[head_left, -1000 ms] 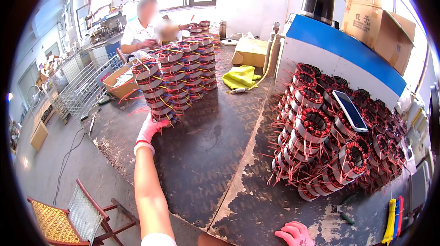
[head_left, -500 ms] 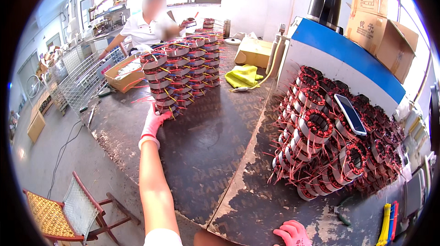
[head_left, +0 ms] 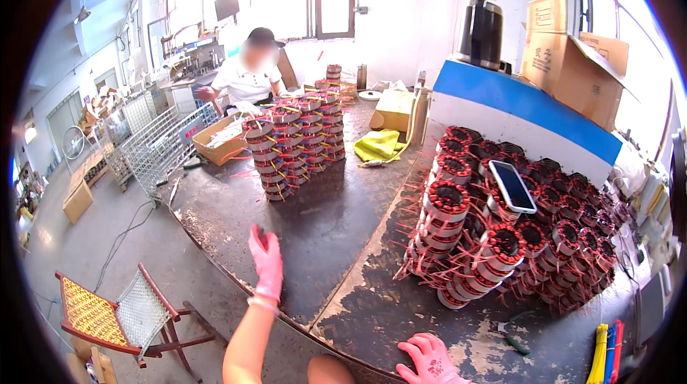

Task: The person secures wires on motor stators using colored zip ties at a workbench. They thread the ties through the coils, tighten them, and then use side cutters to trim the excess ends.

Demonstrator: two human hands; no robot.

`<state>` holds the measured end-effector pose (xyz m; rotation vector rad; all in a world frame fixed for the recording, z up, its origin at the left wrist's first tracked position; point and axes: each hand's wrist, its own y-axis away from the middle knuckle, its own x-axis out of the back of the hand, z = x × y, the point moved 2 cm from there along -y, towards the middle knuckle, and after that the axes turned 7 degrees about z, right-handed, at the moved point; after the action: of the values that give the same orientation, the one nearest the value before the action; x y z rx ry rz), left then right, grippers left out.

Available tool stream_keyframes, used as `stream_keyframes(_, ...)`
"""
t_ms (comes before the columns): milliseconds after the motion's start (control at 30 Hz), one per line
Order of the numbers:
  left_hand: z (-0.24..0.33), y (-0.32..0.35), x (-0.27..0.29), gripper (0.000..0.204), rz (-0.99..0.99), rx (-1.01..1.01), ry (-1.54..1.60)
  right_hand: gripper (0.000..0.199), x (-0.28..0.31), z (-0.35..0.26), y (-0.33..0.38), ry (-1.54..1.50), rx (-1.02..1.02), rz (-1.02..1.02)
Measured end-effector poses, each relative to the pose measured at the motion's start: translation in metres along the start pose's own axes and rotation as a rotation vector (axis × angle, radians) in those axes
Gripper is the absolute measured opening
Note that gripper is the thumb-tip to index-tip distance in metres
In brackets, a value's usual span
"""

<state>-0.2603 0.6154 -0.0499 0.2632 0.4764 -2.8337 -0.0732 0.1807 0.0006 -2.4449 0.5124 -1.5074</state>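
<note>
My left hand (head_left: 267,264), in a pink glove, is raised over the near left edge of the dark table, fingers parted and holding nothing. Beyond it stand the stacked motor stators (head_left: 293,144), ring-shaped with red, blue and yellow wire ends, out of its reach. My right hand (head_left: 431,360), gloved in pink too, rests on the table at the near edge with its fingers spread and nothing in them. To its upper right is a big group of stators (head_left: 494,219) with red windings, piled in columns. A phone (head_left: 512,186) lies on top of them.
Small dark-handled cutters (head_left: 514,339) and yellow, blue and red cable ties (head_left: 605,353) lie at the near right. A yellow cloth (head_left: 379,146) and cardboard box (head_left: 218,139) are farther back. A co-worker (head_left: 250,73) sits across the table. A folding stool (head_left: 122,312) stands left.
My left hand has let go of the stator stack's base and drawn back toward me. My right hand has slid slightly left. The view has shifted, and the co-worker's arms have moved.
</note>
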Motion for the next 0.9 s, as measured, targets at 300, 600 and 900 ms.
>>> stream_keyframes(300, 0.166, 0.333, -0.059, 0.056, -0.547, -0.011, 0.288, 0.036, -0.013, 0.034, 0.023, -0.239, 0.096, 0.337)
stream_keyframes(600, 0.141, 0.512, -0.089, 0.059, -0.872, -0.086, -0.030, 0.017, 0.183, 0.109, 0.216, -0.156, -0.287, 0.624)
stream_keyframes(900, 0.138, 0.520, -0.101, 0.049, -0.915, -0.352, -0.332, 0.015, 0.249, 0.173, 0.261, -0.154, -0.360, 0.767)
